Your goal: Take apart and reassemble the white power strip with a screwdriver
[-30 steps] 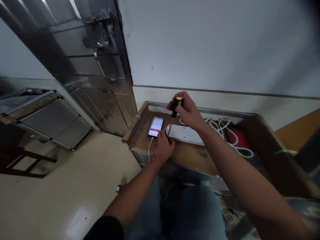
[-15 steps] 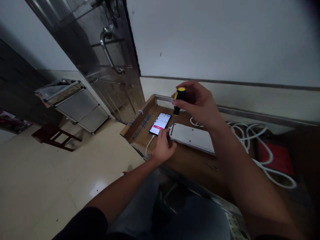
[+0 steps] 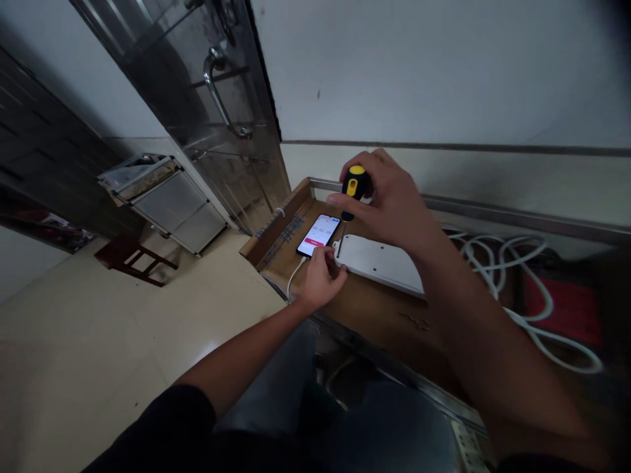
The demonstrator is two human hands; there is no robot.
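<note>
My right hand [image 3: 382, 203] is shut on a black-and-yellow screwdriver [image 3: 353, 182], and its thin shaft points down to the left end of a white plastic power strip casing [image 3: 379, 265]. The casing lies upside down on a cardboard-covered tabletop [image 3: 379, 309]. My left hand [image 3: 321, 279] grips the casing's near left corner. Just beyond that hand lies a smartphone [image 3: 319, 235], its lit screen showing digits and a red button. A white charging cable [image 3: 296, 279] runs from the phone towards the table's near edge.
A coiled white cable [image 3: 497, 269] and a red item [image 3: 562, 309] lie right of the casing. A raised metal rim [image 3: 493, 213] runs along the wall. Another power strip [image 3: 467, 448] sits low by my knees. A steel door [image 3: 221, 151] stands at left.
The screwdriver has come down, and its shaft now reaches the casing's left end. My left hand has closed onto the casing. The view has swung, shifting the table to the right.
</note>
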